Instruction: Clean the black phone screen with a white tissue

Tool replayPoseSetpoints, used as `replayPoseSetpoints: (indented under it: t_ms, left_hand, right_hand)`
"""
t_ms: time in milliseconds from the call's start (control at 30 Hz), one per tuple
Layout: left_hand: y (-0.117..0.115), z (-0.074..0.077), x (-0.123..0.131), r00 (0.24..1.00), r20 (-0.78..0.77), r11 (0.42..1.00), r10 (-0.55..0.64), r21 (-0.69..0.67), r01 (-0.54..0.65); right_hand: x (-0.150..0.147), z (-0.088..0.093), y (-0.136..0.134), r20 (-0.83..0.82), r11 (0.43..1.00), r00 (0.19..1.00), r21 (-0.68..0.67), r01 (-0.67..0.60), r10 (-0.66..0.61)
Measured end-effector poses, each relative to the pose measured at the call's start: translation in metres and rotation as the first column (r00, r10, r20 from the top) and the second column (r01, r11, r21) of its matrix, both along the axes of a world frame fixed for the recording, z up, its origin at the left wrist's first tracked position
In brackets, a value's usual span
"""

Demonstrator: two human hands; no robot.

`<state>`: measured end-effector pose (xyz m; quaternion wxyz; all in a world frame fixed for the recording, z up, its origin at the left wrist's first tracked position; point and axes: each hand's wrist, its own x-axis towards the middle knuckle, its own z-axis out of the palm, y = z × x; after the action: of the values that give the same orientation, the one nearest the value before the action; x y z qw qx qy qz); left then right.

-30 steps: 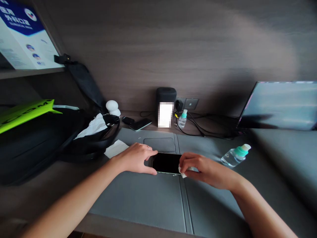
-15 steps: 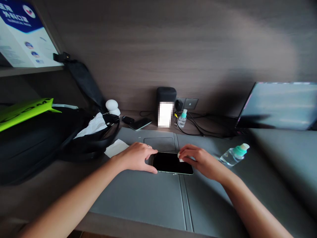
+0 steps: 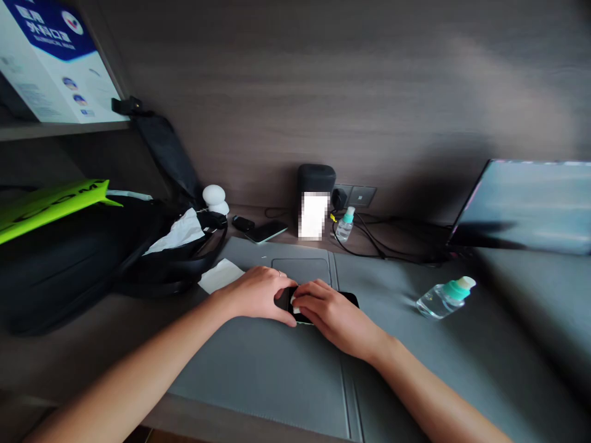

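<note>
A dark-screened smartphone (image 3: pixel 349 298) lies flat on the grey desk mat (image 3: pixel 258 369). My left hand (image 3: pixel 263 295) grips its left end, thumb on the near edge and fingers at the far edge. Pinched in my right hand (image 3: pixel 330 314) is a small white wad of tissue (image 3: pixel 295 304), pressed against the screen close to my left hand. My right hand hides much of the screen. A folded white paper sheet (image 3: pixel 220 275) lies behind my left wrist. To the right, a clear spray bottle with a teal collar (image 3: pixel 443 298) rests on the mat.
A black bag (image 3: pixel 83 264) fills the left side below a shelf with a white and blue box (image 3: pixel 60 67). Along the wall are a white rounded object (image 3: pixel 215 198), a second phone (image 3: pixel 268 231), a black cylinder (image 3: pixel 316 178), a small bottle (image 3: pixel 345 225), cables and a screen (image 3: pixel 526 203).
My right hand has slid the tissue leftward across the screen, from the phone's right part to its left end. My left hand keeps its grip. The view has shifted slightly.
</note>
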<state>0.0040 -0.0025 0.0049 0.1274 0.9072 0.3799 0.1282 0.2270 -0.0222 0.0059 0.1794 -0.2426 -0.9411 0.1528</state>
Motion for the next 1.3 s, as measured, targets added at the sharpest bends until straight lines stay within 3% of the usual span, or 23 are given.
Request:
replayPoseSetpoints:
  t_ms: [167,433,667,867,1033,1167,1300]
  left_hand:
    - [0.001,-0.005,-0.002,1.0,0.022,0.999,0.007,-0.038,-0.006]
    - [0.002,-0.006,-0.003,1.0,-0.01,0.999,0.008,-0.053,-0.008]
    - [0.0,-0.004,-0.003,0.999,-0.028,0.996,0.018,-0.081,-0.021]
    - [0.0,-0.003,-0.003,0.999,-0.031,0.997,0.019,-0.08,-0.021]
    - [-0.001,-0.001,-0.004,0.999,-0.047,0.998,0.011,-0.057,-0.013]
    - [0.001,0.002,-0.005,1.0,0.03,0.999,0.006,0.045,-0.008]
    - [0.006,0.0,-0.01,0.986,0.139,0.973,0.094,0.196,-0.12]
  right_hand:
    - [0.013,0.007,-0.001,0.008,0.99,0.999,-0.132,-0.04,0.042]
    - [0.061,0.027,0.002,0.052,0.928,0.999,-0.372,0.031,-0.012]
    - [0.083,0.038,0.001,0.135,0.891,0.99,-0.443,0.098,-0.042]
    - [0.088,0.033,0.005,0.176,0.926,0.978,-0.338,0.17,-0.116]
    - [0.102,0.025,0.019,0.098,0.956,0.96,-0.104,0.273,-0.263]
    - [0.115,0.012,0.034,-0.016,0.895,0.9,0.106,0.434,-0.435]
    - [0.116,-0.003,0.041,0.046,0.844,0.853,0.179,0.506,-0.52]
